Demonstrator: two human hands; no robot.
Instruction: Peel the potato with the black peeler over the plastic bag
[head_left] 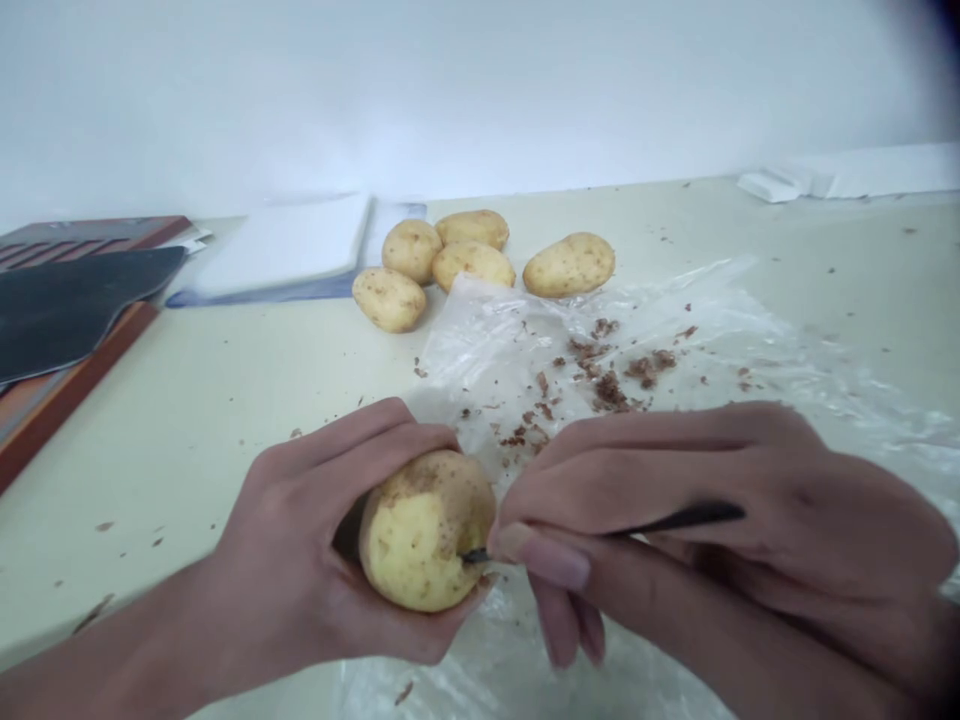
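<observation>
A partly peeled potato (pixel 420 540) sits in the grip of my left hand (pixel 322 540), with its pale yellow bare patch facing me and brown skin along the top. My right hand (pixel 645 530) pinches a thin dark tool (pixel 694 516), whose narrow tip touches the potato at the right edge of the bare patch. Most of the tool is hidden by my fingers, so its exact kind cannot be made out. Below and behind both hands spreads a clear plastic sheet (pixel 495 350) with brown peel scraps (pixel 611 388) on it.
Several whole unpeeled potatoes (pixel 472 265) lie behind the sheet. At the back left is a white pad (pixel 292 240) on a blue folder. A dark mat (pixel 82 300) covers part of a red-brown wooden frame (pixel 75 395) at far left. White paper (pixel 885 172) lies along the wall.
</observation>
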